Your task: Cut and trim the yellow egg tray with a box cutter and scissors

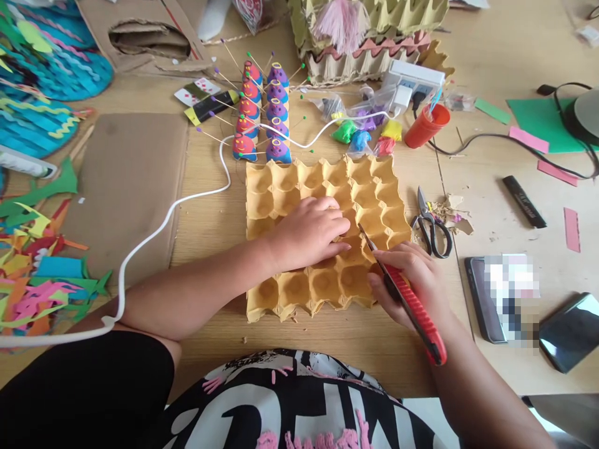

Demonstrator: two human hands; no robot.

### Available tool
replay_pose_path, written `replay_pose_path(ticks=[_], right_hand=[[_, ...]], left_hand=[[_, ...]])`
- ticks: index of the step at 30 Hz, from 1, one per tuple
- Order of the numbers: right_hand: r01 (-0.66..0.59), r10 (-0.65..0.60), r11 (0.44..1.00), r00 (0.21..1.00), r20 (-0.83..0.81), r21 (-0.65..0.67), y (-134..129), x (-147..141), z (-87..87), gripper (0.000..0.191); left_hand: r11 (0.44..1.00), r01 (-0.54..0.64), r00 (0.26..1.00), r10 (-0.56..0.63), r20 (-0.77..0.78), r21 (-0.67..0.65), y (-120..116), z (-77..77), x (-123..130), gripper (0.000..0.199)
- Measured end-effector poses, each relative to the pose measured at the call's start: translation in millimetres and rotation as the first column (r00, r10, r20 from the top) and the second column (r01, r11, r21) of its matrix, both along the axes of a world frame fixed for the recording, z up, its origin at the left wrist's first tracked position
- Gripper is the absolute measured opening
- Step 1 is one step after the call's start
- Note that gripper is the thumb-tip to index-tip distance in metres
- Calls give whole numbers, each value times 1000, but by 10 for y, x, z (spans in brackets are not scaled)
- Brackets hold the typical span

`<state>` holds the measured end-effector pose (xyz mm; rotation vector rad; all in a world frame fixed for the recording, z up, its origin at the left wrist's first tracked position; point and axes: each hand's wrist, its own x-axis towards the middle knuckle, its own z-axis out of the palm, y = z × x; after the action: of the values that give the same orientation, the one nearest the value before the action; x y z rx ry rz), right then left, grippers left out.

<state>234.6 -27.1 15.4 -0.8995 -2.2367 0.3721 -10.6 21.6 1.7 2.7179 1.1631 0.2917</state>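
A yellow cardboard egg tray lies flat on the table before me, its cups facing up. My left hand rests across the middle of it, palm down with fingers stretched out, holding nothing. In my right hand is a red and black utility knife, its handle slanting back toward me. The knife's blade tip reaches the tray's ridges just right of my left fingers; whether it has gone through the cardboard I cannot tell.
Scissors and cardboard scraps lie right of the tray. Behind it stand two rows of painted egg-carton caterpillars with pins. A white cable crosses at left. A red cup and power strip sit behind; phones lie at right.
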Motion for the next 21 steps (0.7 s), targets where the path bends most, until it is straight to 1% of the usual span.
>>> replay_pose_path(ticks=[3, 5, 10, 12, 16, 21], right_hand=[[70, -71, 997, 995, -75, -17, -15, -14, -6, 22], [92, -94, 995, 993, -74, -24, -44, -28, -7, 19], [215, -215, 976, 976, 27, 20, -157, -78, 7, 30], [210, -214, 976, 975, 65, 58, -184, -95, 20, 29], [145, -158, 981, 982, 101, 126, -169, -120, 30, 28], [129, -141, 985, 985, 103, 118, -129, -118, 13, 27]], left_hand=[[1000, -1, 1000, 0, -6, -8, 2, -1, 1, 29], [1000, -1, 1000, 1, -16, -11, 2, -2, 2, 29], [1000, -5, 1000, 5, -3, 13, -1, -32, 5, 29], [1000, -9, 1000, 8, 4, 10, -1, -44, 6, 29], [1000, -13, 1000, 13, 4, -5, 2, -36, 12, 29], [1000, -8, 1000, 8, -30, -8, 5, -6, 16, 30]])
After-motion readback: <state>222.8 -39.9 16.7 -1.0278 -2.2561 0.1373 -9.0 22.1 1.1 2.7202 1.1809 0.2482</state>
